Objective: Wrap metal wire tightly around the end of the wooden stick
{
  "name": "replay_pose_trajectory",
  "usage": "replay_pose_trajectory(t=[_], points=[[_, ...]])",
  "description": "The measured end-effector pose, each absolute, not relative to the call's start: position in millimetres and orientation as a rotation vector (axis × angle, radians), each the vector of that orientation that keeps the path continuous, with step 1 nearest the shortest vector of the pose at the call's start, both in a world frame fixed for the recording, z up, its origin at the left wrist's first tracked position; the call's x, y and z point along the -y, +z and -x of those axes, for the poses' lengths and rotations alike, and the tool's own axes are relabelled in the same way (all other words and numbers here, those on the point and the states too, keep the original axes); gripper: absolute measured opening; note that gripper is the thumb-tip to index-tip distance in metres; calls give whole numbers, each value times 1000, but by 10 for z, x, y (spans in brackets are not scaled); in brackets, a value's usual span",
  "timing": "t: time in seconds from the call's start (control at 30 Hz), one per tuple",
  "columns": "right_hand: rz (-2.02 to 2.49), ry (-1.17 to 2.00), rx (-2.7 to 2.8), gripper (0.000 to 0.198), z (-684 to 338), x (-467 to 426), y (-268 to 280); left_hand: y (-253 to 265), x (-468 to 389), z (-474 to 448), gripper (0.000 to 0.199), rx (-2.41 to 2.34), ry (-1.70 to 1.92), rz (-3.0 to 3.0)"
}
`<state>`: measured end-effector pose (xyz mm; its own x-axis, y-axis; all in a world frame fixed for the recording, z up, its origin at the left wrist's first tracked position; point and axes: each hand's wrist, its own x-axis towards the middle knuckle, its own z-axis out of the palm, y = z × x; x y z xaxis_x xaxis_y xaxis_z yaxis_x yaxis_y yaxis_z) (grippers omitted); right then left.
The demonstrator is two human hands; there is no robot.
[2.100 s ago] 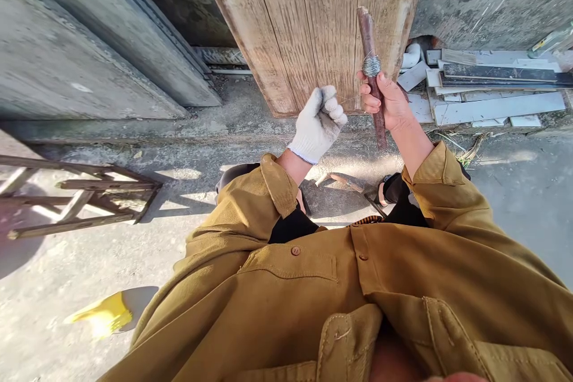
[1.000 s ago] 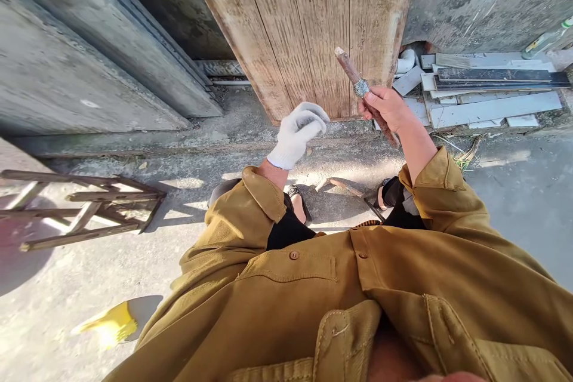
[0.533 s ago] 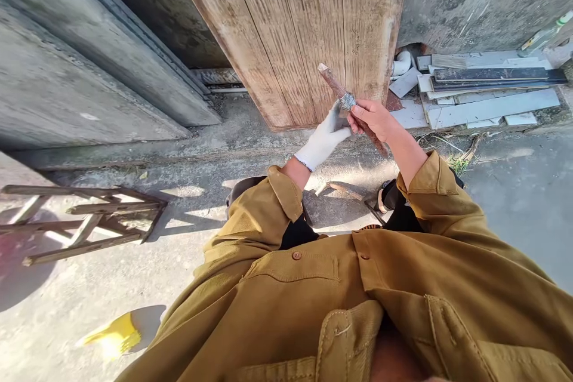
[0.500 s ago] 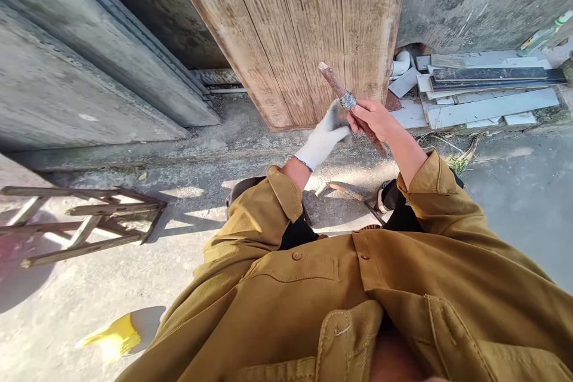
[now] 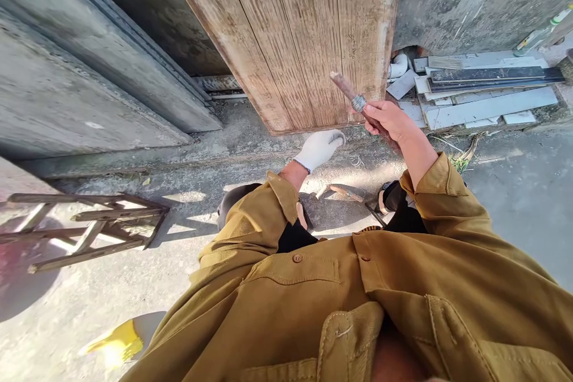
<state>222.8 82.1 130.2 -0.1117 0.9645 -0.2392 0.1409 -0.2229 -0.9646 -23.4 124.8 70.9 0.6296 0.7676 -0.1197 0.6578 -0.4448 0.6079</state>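
Observation:
My bare right hand [image 5: 391,122] is wrapped round the lower part of a brown wooden stick [image 5: 343,85], which tilts up to the left. A band of silvery wire [image 5: 358,102] is wound round the stick just above my fingers. My left hand [image 5: 320,148], in a white knitted glove, is apart from the stick, lower and to the left. Its fingers are curled together, and whatever they may hold is hidden. A thin pale curl [image 5: 357,161] shows right of the glove. On the ground between my feet lies a short branch piece [image 5: 344,192].
A plank panel [image 5: 295,42] leans against the wall ahead. Concrete slabs [image 5: 98,83] stand at the left, above a wooden stool [image 5: 102,215] on its side. Stacked strips [image 5: 492,107] and a bottle [image 5: 539,36] are at the right. Something yellow [image 5: 116,343] lies lower left.
My left hand has moved away from the wire-wound part of the stick, down and to the left. My right hand has shifted slightly right and down with the stick.

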Motion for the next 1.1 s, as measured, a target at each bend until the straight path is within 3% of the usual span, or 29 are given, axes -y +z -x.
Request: replay_pose_trajectory(t=[0.1,0.23,0.33,0.4,0.5,0.6,0.7,0.8,0.97,1.1], points=[[1930,1054,1596,28,-2194,-849,1329,766,-1174,243,30,-1001,100,-2282],[2346,725,2218,26,-2092,-822,1387,836,-1101,264,34,-843,76,-2234],[2333,1007,2575,20,-2108,-776,1425,844,-1112,279,34,-823,39,-2284],[2120,1368,2671,30,-2176,-755,1460,843,-1146,290,34,-814,83,-2274],[1561,1874,2540,28,-2310,-753,1527,857,-1199,304,30,-758,237,-2152],[1116,2062,2286,41,-2422,-768,1575,878,-1214,310,30,-705,360,-1936],[925,2042,2096,65,-2502,-756,1562,883,-1187,318,31,-676,399,-1705],[853,1902,1785,74,-2543,-707,1504,876,-1148,336,32,-627,431,-1537],[975,1603,1390,70,-2502,-656,1510,912,-1098,337,27,-622,440,-1512],[1132,1561,1231,61,-2414,-675,1576,973,-1077,311,26,-703,488,-1681]])
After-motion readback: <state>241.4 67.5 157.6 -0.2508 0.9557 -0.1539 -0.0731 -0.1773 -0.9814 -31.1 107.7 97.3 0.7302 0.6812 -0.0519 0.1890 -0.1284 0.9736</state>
